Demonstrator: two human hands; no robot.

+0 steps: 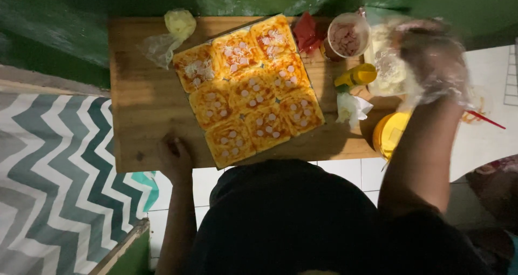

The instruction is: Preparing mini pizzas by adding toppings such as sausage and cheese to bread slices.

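Wooden board (pixel 145 100) fills the frame centre, lying on a green surface w/ white tile at 6 o'clock. On it, approx. centre, a 3x3 block of bread slices (pixel 249 89), rotated so one corner points to 6 o'clock. All nine appear sauced orange-red and carry small pale sausage rounds; the slice at 9–10 o'clock of the block also shows white shreds, prob. cheese, the others seem w/o. So judged: sauce + sausage done, cheese begun on one slice, eight left. Slices sit edge to edge, flat, none stacked. Right hand (pixel 431 64), in a clear plastic glove, is at 2 o'clock over a clear bag of pale shreds (pixel 386 59); motion blur, so can't tell if fingers are spread or pinching. Left hand (pixel 174 157) rests bare on the board's near edge at 7 o'clock, fingers curled together, holding nothing. Smaller items: yellow tub (pixel 389 135) at 4 o'clock, cup of sausage rounds (pixel 347 36) at 1 o'clock, yellow squeeze bottle (pixel 356 75), crumpled plastic bag (pixel 167 35) at 11 o'clock.
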